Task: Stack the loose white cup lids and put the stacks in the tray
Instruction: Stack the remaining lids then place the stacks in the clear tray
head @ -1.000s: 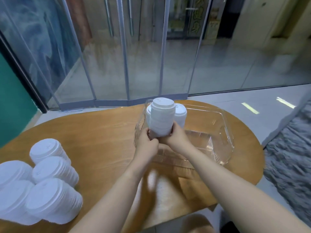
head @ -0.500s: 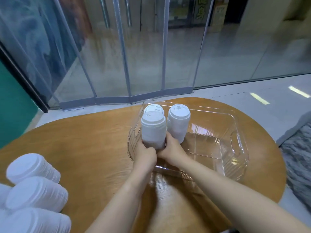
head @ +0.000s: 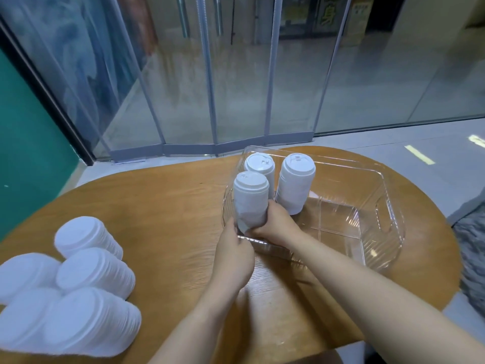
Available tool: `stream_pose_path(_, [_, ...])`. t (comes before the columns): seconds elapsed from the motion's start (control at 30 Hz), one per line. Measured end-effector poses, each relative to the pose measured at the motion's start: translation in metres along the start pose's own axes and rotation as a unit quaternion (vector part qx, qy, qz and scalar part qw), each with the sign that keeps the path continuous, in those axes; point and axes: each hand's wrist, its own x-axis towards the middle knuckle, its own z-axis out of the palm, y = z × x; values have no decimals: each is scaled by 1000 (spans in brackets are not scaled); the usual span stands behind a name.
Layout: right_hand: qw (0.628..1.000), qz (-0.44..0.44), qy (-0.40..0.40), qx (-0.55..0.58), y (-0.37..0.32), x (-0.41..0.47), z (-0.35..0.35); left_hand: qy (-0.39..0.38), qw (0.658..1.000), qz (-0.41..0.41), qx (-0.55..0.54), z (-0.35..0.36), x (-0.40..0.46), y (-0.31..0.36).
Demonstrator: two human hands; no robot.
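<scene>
A clear plastic tray [head: 388, 214] sits on the round wooden table. Inside its left end stand two upright stacks of white lids, one at the far corner [head: 259, 164] and one to its right [head: 295, 187]. A third upright lid stack [head: 250, 200] stands at the tray's near left corner. My left hand [head: 232, 248] and my right hand [head: 275, 224] both grip this stack at its base from either side. Several more white lid stacks [head: 91, 271] lie on their sides at the table's left.
The wooden table [head: 162, 206] ends close behind the tray, before glass doors. The tray's right half holds nothing, with a handle cut-out in its right wall. A grey textured surface [head: 472, 248] lies off the table's right edge.
Both hands have lowered the held stack from above the tray down into its near left corner, beside the two standing stacks. The camera view has shifted.
</scene>
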Motion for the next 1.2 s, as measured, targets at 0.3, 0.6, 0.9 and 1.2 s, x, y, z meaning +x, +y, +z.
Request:
stream_pose_path(0.3, [993, 69, 93, 15, -26, -70, -30, 60, 998, -28, -2, -60, -80, -69])
stream_pose_path(0.6, [991, -127, 2, 47, -84, -170, 92, 199, 978, -56, 11, -128, -165, -114])
stream_pose_path(0.9, [978, -165, -126, -5, -122, -185, 191, 238, 961, -113, -88, -190, -180, -129])
stream_pose_path(1.2, [983, -179, -18, 32, -141, -183, 228, 159, 974, -120, -107, -224, -149, -126])
